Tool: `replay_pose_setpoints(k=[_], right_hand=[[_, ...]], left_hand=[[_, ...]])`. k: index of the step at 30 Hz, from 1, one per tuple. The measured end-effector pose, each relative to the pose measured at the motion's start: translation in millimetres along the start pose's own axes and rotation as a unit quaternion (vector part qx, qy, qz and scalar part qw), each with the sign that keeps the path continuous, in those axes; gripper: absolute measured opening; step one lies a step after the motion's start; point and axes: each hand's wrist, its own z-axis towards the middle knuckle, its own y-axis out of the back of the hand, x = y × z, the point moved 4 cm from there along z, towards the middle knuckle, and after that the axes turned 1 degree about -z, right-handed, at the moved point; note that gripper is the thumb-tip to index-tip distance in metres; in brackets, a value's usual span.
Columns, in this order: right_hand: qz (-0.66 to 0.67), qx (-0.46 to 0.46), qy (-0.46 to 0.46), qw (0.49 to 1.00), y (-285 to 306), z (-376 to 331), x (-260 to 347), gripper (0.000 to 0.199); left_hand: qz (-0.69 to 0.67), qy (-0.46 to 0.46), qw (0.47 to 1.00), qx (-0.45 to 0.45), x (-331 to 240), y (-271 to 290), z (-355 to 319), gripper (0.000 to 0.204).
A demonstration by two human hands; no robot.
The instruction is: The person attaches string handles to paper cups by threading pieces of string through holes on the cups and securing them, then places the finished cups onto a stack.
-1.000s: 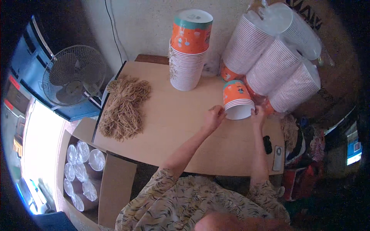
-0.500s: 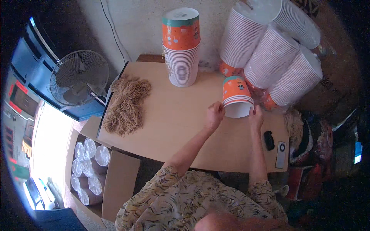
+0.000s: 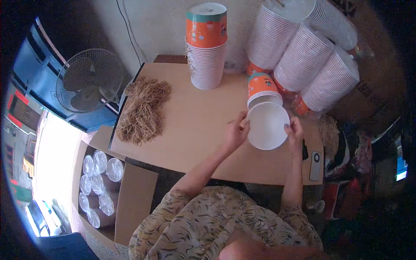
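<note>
Holding tilted cup [image 3: 265, 113] above table [image 3: 195, 130], near cup stack [image 3: 207, 47] | left hand [image 3: 236, 132], right hand [image 3: 294, 130] grasp rim | step: probably taking one cup apart | next: firm steady grip.

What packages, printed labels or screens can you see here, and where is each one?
Printed cup stack: table's back edge, upright, orange with teal rim.
Held cup stack: between left hand and right hand, tilted, orange print, white inside.
Cardboard box: floor, lower left, brown, holding wrapped clear lids.
Phone: table's right edge, grey.
</note>
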Motion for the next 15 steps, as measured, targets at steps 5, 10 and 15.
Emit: replay_pose_setpoints(k=[5, 10, 15], right_hand=[[0.164, 0.153, 0.083, 0.971, -74.7, -35.0, 63.1, 0.116], [0.245, 0.226, -0.016, 0.943, -148.5, -41.6, 86.1, 0.136], [0.271, 0.235, -0.081, 0.93, -176.9, -46.8, 78.0, 0.123]], left_hand=[[-0.106, 0.233, 0.966, -0.013, -2.5, 87.3, -21.2, 0.033], [-0.16, 0.304, 0.939, 0.01, 29.4, 137.3, -49.8, 0.039], [-0.195, 0.377, 0.905, -0.033, 64.9, 149.6, -77.2, 0.036]])
